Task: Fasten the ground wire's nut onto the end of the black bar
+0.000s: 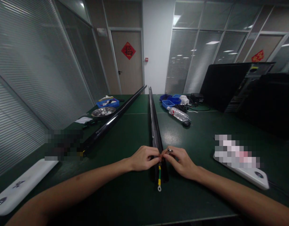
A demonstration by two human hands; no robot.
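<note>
A long black metal channel (153, 125) runs away from me down the middle of the table. Over its near end, my left hand (145, 158) and my right hand (179, 161) meet with fingertips pinched together. Whatever they grip there is small and covered by the fingers. Just below the fingertips, a short green and yellow ground wire (160, 174) lies along the channel, its ring terminal (159, 188) towards me. The wire's upper end is hidden at my fingers. A ring is on one finger of my right hand.
A second black channel (113, 118) lies to the left. Beyond it are a metal bowl (94, 112) and a blue basket (117, 103). At right are a plastic bottle (179, 115), blue trays (167, 104) and a white device (253, 175); another white device (24, 185) sits left.
</note>
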